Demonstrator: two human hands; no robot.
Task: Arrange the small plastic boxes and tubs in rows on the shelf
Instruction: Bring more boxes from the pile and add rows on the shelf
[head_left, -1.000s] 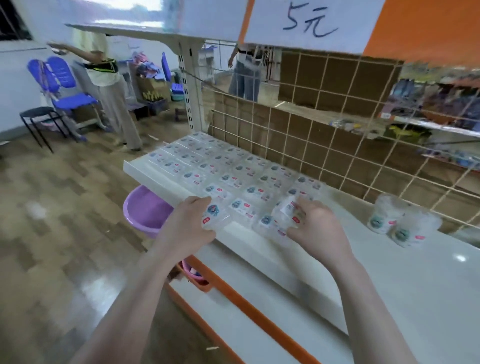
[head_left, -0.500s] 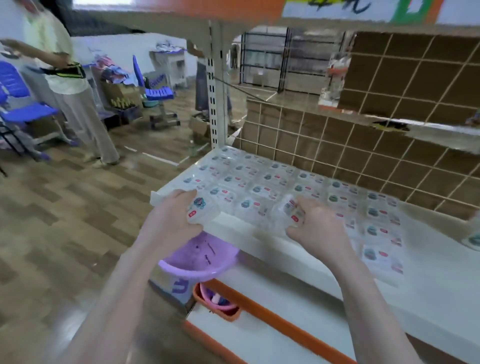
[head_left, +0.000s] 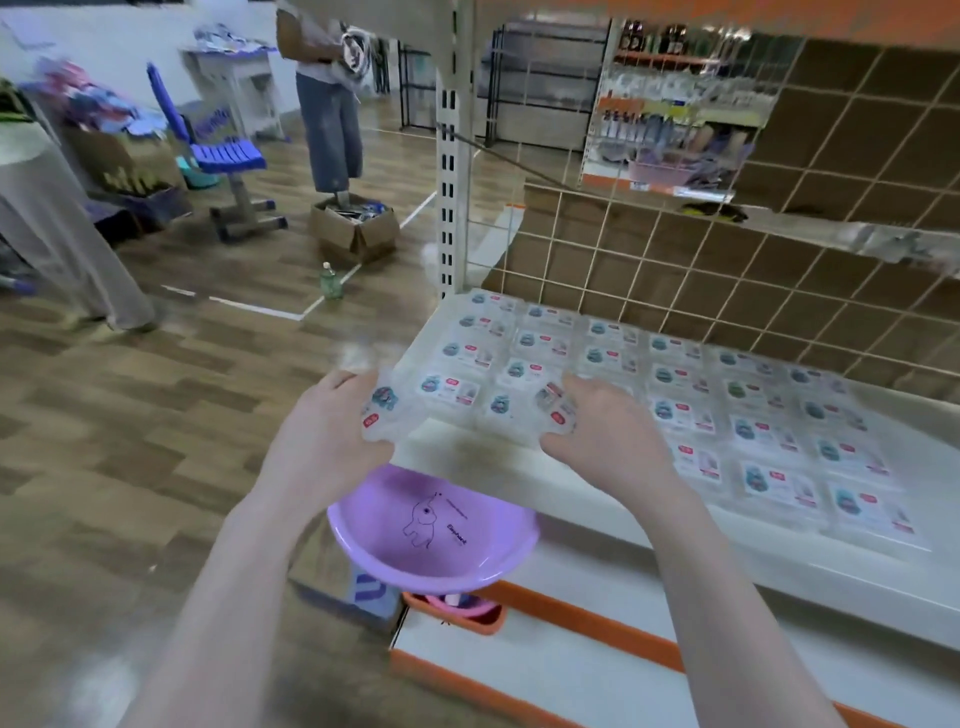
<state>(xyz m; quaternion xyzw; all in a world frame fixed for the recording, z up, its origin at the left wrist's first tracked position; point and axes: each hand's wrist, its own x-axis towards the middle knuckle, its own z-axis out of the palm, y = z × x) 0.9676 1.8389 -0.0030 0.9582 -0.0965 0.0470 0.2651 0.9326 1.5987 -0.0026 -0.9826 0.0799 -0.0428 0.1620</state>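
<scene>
Since half a second ago the view has swung further left along the shelf (head_left: 597, 525), so the left end of the rows now sits ahead of the hands and a person in wide blue trousers (head_left: 330, 130) has come into sight beyond the upright post (head_left: 448, 156). Both hands keep hold of what they carried. Fingers of the left hand (head_left: 332, 441) curl round a clear plastic box (head_left: 384, 410) with a blue and red label, held just off the shelf's left front corner, above the purple basin (head_left: 431, 535). Beside it, the right hand (head_left: 602, 436) grips a second clear box (head_left: 556, 410) at the front edge of the shelf, touching or just over the nearest row; which one, the blur hides. On the white shelf the small clear boxes (head_left: 670, 389) lie flat in neat rows, labels up, running from the wire grid back panel (head_left: 727, 270) toward the front. Under the basin, an orange tub (head_left: 488, 621) holds something pink at the corner of the lower shelf (head_left: 571, 670). Out on the wooden floor (head_left: 130, 415) stand an open cardboard carton (head_left: 358, 228), a small green bottle (head_left: 331, 281) and a blue chair (head_left: 218, 156).
</scene>
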